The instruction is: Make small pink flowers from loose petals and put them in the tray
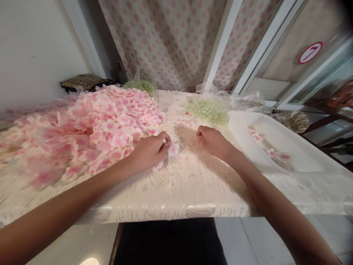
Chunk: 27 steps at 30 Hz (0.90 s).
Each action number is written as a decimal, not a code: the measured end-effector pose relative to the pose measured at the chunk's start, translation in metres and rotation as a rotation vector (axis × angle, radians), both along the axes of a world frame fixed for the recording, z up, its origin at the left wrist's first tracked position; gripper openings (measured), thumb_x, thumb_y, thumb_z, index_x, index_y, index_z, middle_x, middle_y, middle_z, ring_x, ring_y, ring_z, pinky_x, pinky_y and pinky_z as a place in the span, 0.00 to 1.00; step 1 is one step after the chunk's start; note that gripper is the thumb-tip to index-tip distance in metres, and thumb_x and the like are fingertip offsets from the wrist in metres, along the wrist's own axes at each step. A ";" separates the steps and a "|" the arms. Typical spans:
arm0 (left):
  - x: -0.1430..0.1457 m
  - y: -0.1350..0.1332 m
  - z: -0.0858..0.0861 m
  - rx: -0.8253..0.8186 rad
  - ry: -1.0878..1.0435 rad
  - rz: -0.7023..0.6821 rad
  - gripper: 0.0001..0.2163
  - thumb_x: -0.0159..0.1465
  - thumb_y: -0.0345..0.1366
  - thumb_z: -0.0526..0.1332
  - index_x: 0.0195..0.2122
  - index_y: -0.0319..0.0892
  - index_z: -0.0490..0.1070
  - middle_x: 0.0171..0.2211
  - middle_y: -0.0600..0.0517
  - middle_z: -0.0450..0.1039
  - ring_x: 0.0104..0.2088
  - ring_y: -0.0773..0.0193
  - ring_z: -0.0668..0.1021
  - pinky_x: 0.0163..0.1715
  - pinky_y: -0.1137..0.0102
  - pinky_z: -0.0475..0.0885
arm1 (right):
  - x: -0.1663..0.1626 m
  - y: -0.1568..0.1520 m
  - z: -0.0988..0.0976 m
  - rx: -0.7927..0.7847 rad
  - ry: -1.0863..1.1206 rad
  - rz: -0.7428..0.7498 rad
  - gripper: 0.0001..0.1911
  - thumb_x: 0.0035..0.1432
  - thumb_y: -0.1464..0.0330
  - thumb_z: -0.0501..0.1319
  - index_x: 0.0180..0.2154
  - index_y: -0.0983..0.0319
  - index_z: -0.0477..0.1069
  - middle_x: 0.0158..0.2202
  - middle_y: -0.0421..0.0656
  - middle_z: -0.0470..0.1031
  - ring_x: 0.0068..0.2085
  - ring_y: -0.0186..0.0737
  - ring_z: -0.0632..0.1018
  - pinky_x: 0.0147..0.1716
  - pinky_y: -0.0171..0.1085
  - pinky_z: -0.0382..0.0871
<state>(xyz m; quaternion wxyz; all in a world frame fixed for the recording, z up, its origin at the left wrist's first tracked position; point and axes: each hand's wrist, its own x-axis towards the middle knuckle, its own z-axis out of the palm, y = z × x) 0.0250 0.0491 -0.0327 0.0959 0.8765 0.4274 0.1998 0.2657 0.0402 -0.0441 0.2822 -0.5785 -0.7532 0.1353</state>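
A large heap of pink-and-white fabric petals [96,136] covers the left half of the white plastic-covered table [193,195]. My left hand [150,151] rests at the heap's right edge, its fingers curled around pale pink petals [173,150]. My right hand [212,141] is curled into a loose fist on the table, and its fingers hide anything inside. Small pink flecks are scattered over the table between my hands. Pale green shredded filler [208,112] lies just beyond my right hand.
A white tray [284,141] holding a few petals stands to the right. Behind the heap are a plastic bag of green filler [140,86] and a dark patterned object [86,82]. A polka-dot curtain [165,40] hangs behind the table. A glass door frame stands at right.
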 end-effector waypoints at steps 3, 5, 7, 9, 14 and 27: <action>0.001 -0.003 0.001 -0.001 -0.029 0.027 0.05 0.63 0.35 0.50 0.36 0.44 0.63 0.14 0.59 0.65 0.16 0.66 0.68 0.20 0.73 0.52 | -0.010 -0.004 0.009 -0.034 0.143 0.091 0.05 0.53 0.75 0.55 0.28 0.61 0.66 0.26 0.41 0.71 0.29 0.37 0.72 0.31 0.37 0.64; 0.002 -0.006 0.002 -0.002 -0.090 0.038 0.05 0.64 0.36 0.49 0.37 0.43 0.62 0.14 0.60 0.63 0.15 0.68 0.67 0.19 0.74 0.54 | -0.020 -0.010 0.015 -0.089 0.276 0.187 0.02 0.54 0.70 0.57 0.29 0.61 0.67 0.26 0.40 0.72 0.29 0.35 0.73 0.30 0.36 0.67; 0.004 -0.008 0.002 0.005 -0.155 0.025 0.05 0.64 0.37 0.50 0.37 0.43 0.62 0.14 0.61 0.62 0.14 0.69 0.66 0.19 0.75 0.55 | -0.028 -0.016 0.019 -0.156 0.487 0.272 0.04 0.54 0.67 0.60 0.30 0.61 0.68 0.24 0.39 0.71 0.28 0.34 0.73 0.30 0.37 0.68; 0.004 -0.010 0.002 0.020 -0.197 0.003 0.05 0.64 0.37 0.50 0.36 0.43 0.61 0.14 0.61 0.61 0.14 0.70 0.65 0.19 0.75 0.55 | -0.034 -0.020 0.021 -0.175 0.684 0.333 0.04 0.52 0.68 0.62 0.29 0.61 0.69 0.26 0.39 0.71 0.30 0.34 0.73 0.33 0.37 0.67; 0.005 -0.012 0.001 0.040 -0.252 -0.029 0.04 0.63 0.36 0.51 0.35 0.42 0.61 0.14 0.62 0.60 0.14 0.72 0.64 0.18 0.76 0.55 | -0.044 -0.027 0.018 -0.160 0.788 0.422 0.02 0.50 0.70 0.64 0.28 0.60 0.71 0.38 0.41 0.71 0.43 0.36 0.72 0.40 0.36 0.65; -0.001 -0.007 0.002 0.402 -0.056 -0.060 0.11 0.63 0.40 0.52 0.36 0.47 0.73 0.17 0.56 0.71 0.17 0.69 0.69 0.24 0.73 0.61 | -0.050 -0.024 0.009 -0.297 0.926 0.308 0.07 0.49 0.65 0.65 0.29 0.61 0.70 0.27 0.38 0.70 0.31 0.32 0.71 0.35 0.36 0.65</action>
